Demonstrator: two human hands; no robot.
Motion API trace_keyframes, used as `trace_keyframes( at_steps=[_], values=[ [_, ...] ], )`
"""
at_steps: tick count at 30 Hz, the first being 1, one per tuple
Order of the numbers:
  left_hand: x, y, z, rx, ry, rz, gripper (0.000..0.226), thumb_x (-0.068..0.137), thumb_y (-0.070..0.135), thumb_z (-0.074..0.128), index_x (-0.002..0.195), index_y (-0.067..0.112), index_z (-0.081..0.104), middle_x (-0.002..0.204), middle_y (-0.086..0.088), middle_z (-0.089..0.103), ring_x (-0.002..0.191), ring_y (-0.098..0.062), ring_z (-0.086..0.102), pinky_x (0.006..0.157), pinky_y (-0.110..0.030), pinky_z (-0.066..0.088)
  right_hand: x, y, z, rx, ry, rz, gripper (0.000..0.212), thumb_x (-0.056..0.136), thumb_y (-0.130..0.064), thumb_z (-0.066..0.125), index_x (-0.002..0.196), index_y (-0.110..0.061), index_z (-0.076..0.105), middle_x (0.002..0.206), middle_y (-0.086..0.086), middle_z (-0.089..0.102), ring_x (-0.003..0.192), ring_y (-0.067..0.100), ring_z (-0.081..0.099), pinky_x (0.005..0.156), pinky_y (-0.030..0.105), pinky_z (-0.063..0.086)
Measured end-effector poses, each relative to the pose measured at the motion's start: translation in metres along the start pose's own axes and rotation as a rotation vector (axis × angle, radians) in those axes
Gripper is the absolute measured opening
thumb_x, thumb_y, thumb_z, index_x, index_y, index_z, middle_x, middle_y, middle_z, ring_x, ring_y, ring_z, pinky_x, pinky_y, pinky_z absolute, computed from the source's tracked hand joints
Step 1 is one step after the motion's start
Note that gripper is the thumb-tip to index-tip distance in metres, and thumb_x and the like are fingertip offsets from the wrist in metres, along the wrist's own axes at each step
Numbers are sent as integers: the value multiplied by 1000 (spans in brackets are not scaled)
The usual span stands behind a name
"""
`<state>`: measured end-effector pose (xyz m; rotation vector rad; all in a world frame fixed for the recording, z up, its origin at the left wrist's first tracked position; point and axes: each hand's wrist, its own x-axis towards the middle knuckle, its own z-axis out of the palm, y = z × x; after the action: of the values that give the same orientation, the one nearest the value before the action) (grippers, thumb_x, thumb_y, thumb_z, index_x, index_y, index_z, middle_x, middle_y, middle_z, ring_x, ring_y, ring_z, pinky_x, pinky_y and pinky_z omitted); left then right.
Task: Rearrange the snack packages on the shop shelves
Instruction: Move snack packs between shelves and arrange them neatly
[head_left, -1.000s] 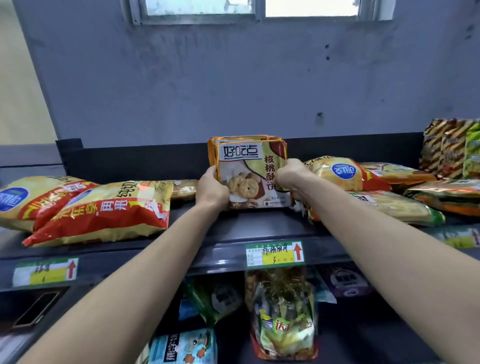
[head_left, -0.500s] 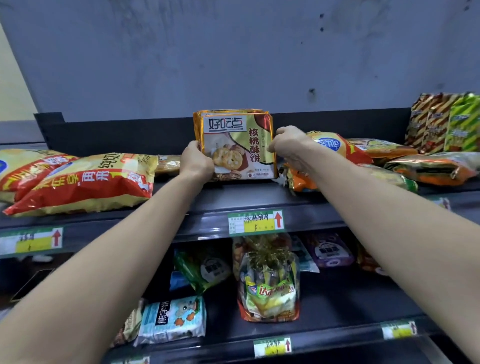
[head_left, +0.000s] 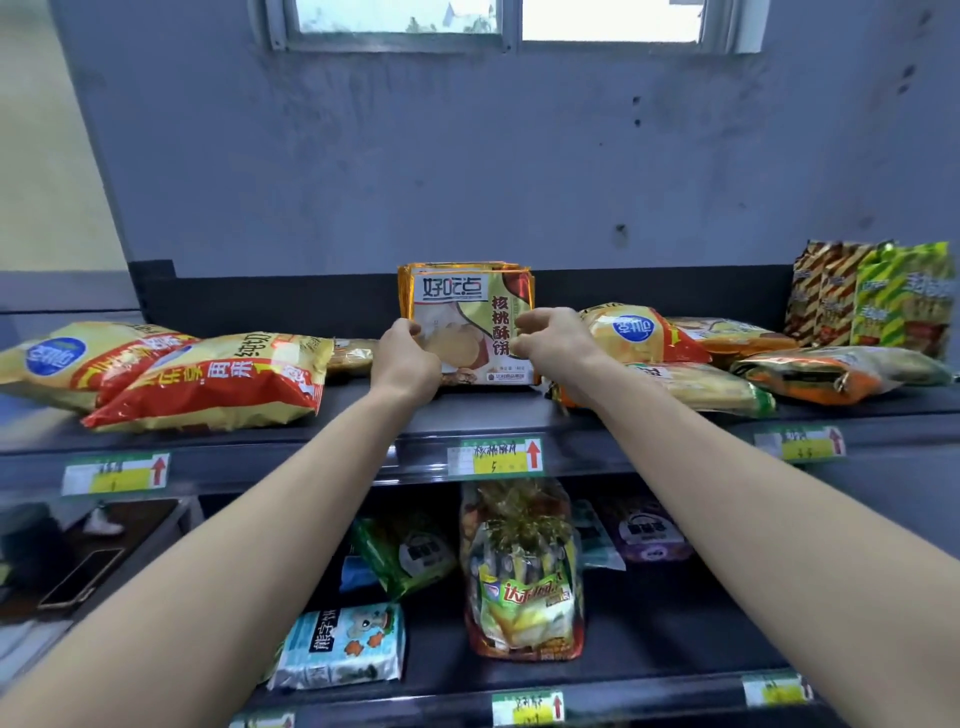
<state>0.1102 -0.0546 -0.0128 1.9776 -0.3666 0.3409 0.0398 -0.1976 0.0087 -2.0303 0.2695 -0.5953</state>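
A stack of biscuit packs (head_left: 470, 325) stands upright at the centre of the top shelf (head_left: 467, 415), against the dark back panel. The left hand (head_left: 408, 358) is at its lower left edge, at about 8 o'clock from the pack's middle, fingers curled and touching the wrapper. The right hand (head_left: 553, 338) is at 3 o'clock of the pack, its fingers (head_left: 524, 332) bent and loosely parted in front of the right edge; whether they press the wrapper cannot be told. At 9 o'clock from the stack lie two red and yellow crisp bags (head_left: 208, 382), flat on the shelf. At 3 o'clock lies a heap of yellow and orange bags (head_left: 675, 348), and beyond them striped packets (head_left: 872, 296) stand upright. A price tag (head_left: 496, 457) hangs on the shelf edge just below the stack.
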Motion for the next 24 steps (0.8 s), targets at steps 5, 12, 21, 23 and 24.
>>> trace_keyframes(
  at_steps=[5, 12, 21, 23, 24],
  values=[
    [-24, 18, -2, -22, -17, 63, 42, 83, -6, 49, 123, 5, 51, 120, -11, 57, 105, -26, 56, 84, -33, 49, -16, -2, -4, 11, 19, -59, 34, 88, -6, 60, 121, -5, 59, 116, 7, 62, 109, 23, 57, 97, 37, 48],
    [-52, 55, 10, -112, -60, 146, 31, 86, -4, 53, 116, 3, 57, 111, -13, 62, 105, -27, 59, 93, -42, 50, -35, 0, -31, -17, 63, -108, 37, 88, -7, 58, 125, -5, 58, 124, 6, 61, 112, 19, 56, 92, 27, 45],
    [-80, 111, 75, -125, -223, 267, 32, 86, 0, 54, 117, 6, 59, 114, -9, 63, 105, -22, 58, 94, -37, 48, -42, 31, -113, -79, 225, -57, 35, 88, -6, 58, 123, -3, 59, 123, 10, 62, 112, 22, 57, 96, 31, 46],
    [-76, 122, 93, -148, -267, 278, 31, 87, 2, 54, 117, 7, 59, 114, -8, 63, 104, -21, 59, 93, -33, 48, -37, 36, -136, -101, 270, -44, 35, 88, -7, 58, 123, -3, 58, 124, 11, 61, 112, 22, 57, 93, 29, 46],
    [-72, 127, 101, -166, -290, 279, 31, 88, 3, 55, 118, 8, 58, 115, -8, 63, 104, -20, 59, 91, -31, 49, -32, 39, -148, -120, 298, -40, 35, 89, -8, 59, 124, -4, 58, 124, 10, 61, 113, 22, 56, 93, 29, 45]
  ],
)
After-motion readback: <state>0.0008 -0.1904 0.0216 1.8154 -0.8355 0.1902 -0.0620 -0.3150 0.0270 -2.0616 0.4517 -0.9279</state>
